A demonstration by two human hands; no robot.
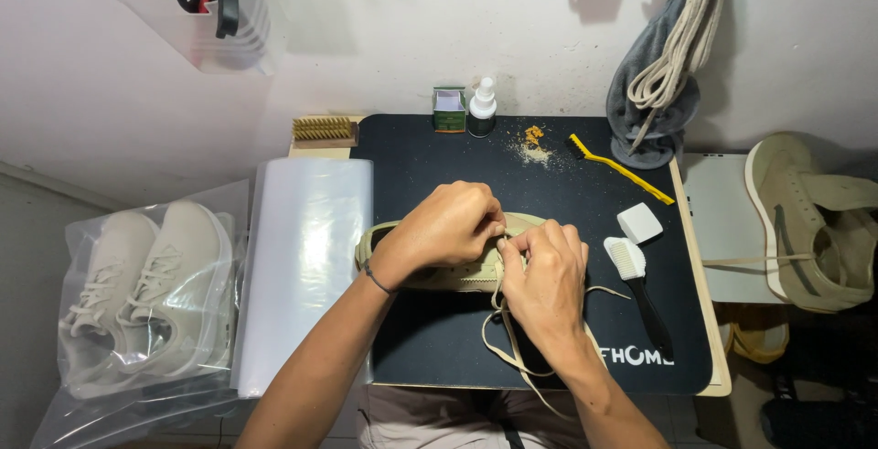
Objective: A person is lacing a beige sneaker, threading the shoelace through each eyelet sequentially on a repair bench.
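Threading a beige lace (512,344) through a tan shoe (457,271); left hand (448,225) is steadying it; right hand (546,271) is pinching the lace, best kept flat and untwisted.

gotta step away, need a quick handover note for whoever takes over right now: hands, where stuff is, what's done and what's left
Left hand: resting on top of the beige shoe at mid-mat, fingers pinching at the eyelets.
Right hand: pinching the lace beside the left fingertips.
Lace ends trail loose toward the near edge of the black mat.
Done: lace is in the shoe at least partly; how many eyelets cannot be seen.
Left: lace not tied. The second shoe, right of the mat, has a loose lace too.
Brush lies by the right hand.
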